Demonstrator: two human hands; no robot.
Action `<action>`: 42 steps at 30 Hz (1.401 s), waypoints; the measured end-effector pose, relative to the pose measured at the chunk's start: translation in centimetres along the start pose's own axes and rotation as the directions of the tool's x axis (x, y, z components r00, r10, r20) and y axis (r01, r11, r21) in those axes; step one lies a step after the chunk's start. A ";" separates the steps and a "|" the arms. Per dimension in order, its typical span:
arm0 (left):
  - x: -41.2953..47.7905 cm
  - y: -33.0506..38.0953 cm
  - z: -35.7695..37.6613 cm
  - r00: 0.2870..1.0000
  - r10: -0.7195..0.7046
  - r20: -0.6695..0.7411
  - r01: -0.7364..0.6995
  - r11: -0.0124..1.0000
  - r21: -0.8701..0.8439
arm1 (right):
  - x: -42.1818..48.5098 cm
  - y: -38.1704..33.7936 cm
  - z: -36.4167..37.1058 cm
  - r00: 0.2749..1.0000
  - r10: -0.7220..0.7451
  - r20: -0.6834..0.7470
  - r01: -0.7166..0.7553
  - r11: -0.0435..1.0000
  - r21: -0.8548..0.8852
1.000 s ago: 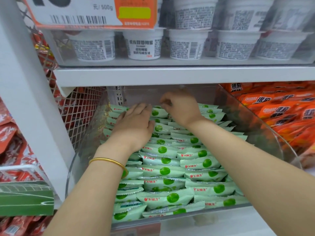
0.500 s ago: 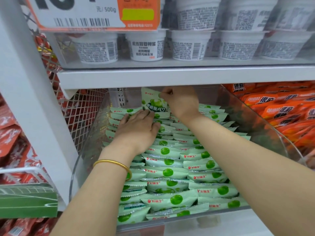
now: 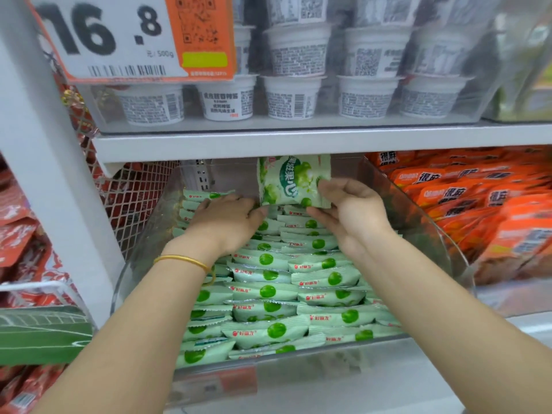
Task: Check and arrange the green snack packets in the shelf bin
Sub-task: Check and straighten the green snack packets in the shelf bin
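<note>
A clear plastic shelf bin [image 3: 430, 234] holds several rows of pale green snack packets [image 3: 268, 294] with green dots, lying flat and overlapping. My right hand [image 3: 349, 210] pinches one green packet [image 3: 291, 180] by its right edge and holds it upright above the back of the pile, its printed face toward me. My left hand [image 3: 227, 219], with a gold bangle on the wrist, rests palm down on the packets at the back left of the bin, its fingers relaxed and pointing toward the raised packet.
A white shelf board [image 3: 298, 141] runs just above the bin, bearing white tubs [image 3: 295, 97] and a price sign [image 3: 125, 37]. Orange packets [image 3: 478, 204] fill the bin to the right. A wire mesh [image 3: 131, 198] and red packets [image 3: 21, 234] lie to the left.
My right hand has lifted one green packet off the back of the pile and stood it upright. My left hand has slid a little toward the back of the bin.
</note>
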State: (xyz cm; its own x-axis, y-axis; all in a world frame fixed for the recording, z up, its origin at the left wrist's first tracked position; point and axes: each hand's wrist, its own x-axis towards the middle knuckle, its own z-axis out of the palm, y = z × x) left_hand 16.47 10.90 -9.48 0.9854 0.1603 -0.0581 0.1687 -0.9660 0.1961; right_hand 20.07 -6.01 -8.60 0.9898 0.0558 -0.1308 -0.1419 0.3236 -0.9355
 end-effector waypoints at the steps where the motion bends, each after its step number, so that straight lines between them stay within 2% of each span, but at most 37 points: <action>1: -0.5 0.0 -0.2 0.999 -0.005 -0.041 0.004 1.000 -0.020 | -0.2 -0.1 -0.6 1.000 0.012 0.002 -0.012 1.000 0.021; 4: -3.1 0.3 -0.5 0.981 -0.019 -0.193 -0.027 0.972 -0.234 | -1.4 -0.7 -2.5 0.998 0.023 0.053 -0.024 1.000 0.019; 7: -5.8 1.5 -1.2 0.917 -0.084 -0.390 -0.148 0.837 -0.527 | -2.8 -1.3 -3.8 0.985 0.028 0.171 -0.018 0.998 -0.059; 9: -7.4 2.6 -1.6 0.919 -0.066 -0.389 -0.237 0.695 -0.679 | -3.9 -1.6 -4.3 0.969 0.008 0.246 0.025 0.992 -0.128; 11: -8.8 3.3 -1.6 0.944 0.049 -0.325 -0.295 0.564 -0.771 | -4.6 -2.0 -4.5 0.956 -0.040 0.290 0.094 0.980 -0.174; 14: -10.0 3.5 -1.0 0.933 0.244 -0.266 -0.349 0.420 -0.838 | -5.0 -2.2 -4.6 0.950 -0.103 0.296 0.164 0.968 -0.190; 15: -10.1 3.4 -0.7 0.922 0.288 -0.257 -0.362 0.410 -0.837 | -5.0 -2.1 -4.6 0.949 -0.116 0.294 0.176 0.966 -0.189; 17: -10.0 3.3 -0.2 0.906 0.338 -0.257 -0.394 0.448 -0.802 | -4.8 -1.7 -4.5 0.948 -0.122 0.294 0.184 0.964 -0.191; 20: -9.8 3.3 0.0 0.907 0.309 -0.285 -0.409 0.496 -0.766 | -4.5 -1.4 -4.3 0.946 -0.121 0.302 0.176 0.971 -0.162; 25: -9.3 3.6 0.1 0.913 0.307 -0.269 -0.385 0.430 -0.817 | -4.3 -1.6 -4.7 0.921 -0.135 0.365 0.216 0.957 -0.192; 30: -9.1 3.5 0.4 0.913 0.324 -0.248 -0.380 0.458 -0.803 | -4.3 -1.4 -5.1 0.920 -0.186 0.345 0.264 0.945 -0.195; 33: -9.3 3.9 0.5 0.923 0.294 -0.250 -0.375 0.538 -0.755 | -4.5 -1.2 -5.1 0.930 -0.218 0.297 0.282 0.940 -0.194; 35: -9.5 4.3 0.7 0.914 0.236 -0.329 -0.396 0.685 -0.611 | -4.6 -1.0 -5.1 0.940 -0.221 0.259 0.273 0.945 -0.183; 37: -9.8 4.7 0.8 0.882 0.213 -0.420 -0.376 0.857 -0.354 | -4.8 -1.0 -4.9 0.949 -0.193 0.249 0.233 0.961 -0.147; 38: -9.9 4.9 0.8 0.862 0.236 -0.449 -0.364 0.904 -0.224 | -4.9 -0.9 -4.8 0.950 -0.172 0.259 0.208 0.971 -0.116; 40: -9.9 5.0 1.0 0.824 0.285 -0.490 -0.353 0.934 -0.051 | -5.3 -0.9 -4.5 0.944 -0.138 0.299 0.160 0.986 -0.051; 42: -9.6 4.8 1.1 0.812 0.285 -0.510 -0.351 0.936 -0.037 | -5.7 -1.0 -4.1 0.935 -0.113 0.337 0.120 0.993 0.001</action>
State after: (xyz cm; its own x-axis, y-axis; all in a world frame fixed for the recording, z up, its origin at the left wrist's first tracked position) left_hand 7.78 4.55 -9.02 0.8606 -0.0412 0.5075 -0.1874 -0.9524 0.2404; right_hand 14.57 -10.50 -8.30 0.9378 0.3342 0.0946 -0.0220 0.3290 -0.9441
